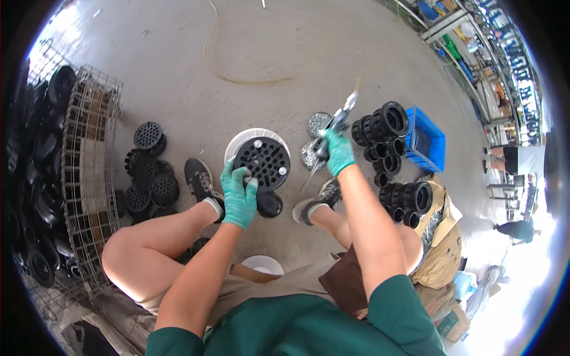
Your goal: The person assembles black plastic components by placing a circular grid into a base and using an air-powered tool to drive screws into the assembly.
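My left hand (pixel 240 199), in a green glove, has its fingers bent against the near left edge of a round black grate (pixel 264 159). Pale round fastener heads show on the grate. It rests over a white round container (pixel 256 133), whose rim shows behind it. A smaller black round part (pixel 269 204) sticks out below the grate. In my right hand (pixel 338 155), also gloved, is an air screwdriver (pixel 336 127); its long thin bit slants down to the left, apart from the grate. Two round tins of small metal pieces (pixel 319 123) stand beside the tool, partly hidden.
Stacked black grates (pixel 148 136) lie left of my feet, beside a wire cage (pixel 89 178) full of black parts. Black ribbed fittings (pixel 392 118) and a blue crate (pixel 427 139) stand on the right. A thin hose (pixel 237 80) trails across the floor. Farther right are shelves (pixel 475 53) and a person (pixel 515 230).
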A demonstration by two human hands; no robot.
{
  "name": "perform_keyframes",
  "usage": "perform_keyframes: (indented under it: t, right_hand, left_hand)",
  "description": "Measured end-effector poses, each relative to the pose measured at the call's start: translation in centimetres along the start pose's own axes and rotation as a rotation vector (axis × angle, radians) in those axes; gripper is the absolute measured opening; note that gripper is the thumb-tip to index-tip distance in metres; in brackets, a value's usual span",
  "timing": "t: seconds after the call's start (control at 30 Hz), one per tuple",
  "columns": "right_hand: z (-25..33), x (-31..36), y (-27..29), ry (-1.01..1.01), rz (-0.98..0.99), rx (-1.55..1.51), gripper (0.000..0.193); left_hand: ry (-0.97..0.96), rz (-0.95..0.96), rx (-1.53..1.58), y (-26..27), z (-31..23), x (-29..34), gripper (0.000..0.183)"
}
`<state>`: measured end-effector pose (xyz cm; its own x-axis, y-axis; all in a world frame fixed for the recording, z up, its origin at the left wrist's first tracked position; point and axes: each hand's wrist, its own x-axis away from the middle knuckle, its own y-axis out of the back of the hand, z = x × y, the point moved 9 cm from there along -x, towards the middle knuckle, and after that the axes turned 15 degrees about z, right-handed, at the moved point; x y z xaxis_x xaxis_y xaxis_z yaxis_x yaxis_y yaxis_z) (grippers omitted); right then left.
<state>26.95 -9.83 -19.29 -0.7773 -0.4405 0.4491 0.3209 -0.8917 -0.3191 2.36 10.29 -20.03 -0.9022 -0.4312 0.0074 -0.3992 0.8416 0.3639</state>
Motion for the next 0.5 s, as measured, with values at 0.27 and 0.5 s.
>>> perform_keyframes:
  t: [0.27,0.5]
  right_hand:
    - [-22.7,-3.1,5.5,-0.4,0.077,0.16,0.009]
    - [-26.1,-3.6,5.5,-0.615,-0.129,0.768,0.066]
  left_hand:
    - [-0.026,0.026,-0.009,-0.2,0.1,0.4,0.024]
    - [0.07,0.017,0.181,0.2,0.2,0.7,0.029]
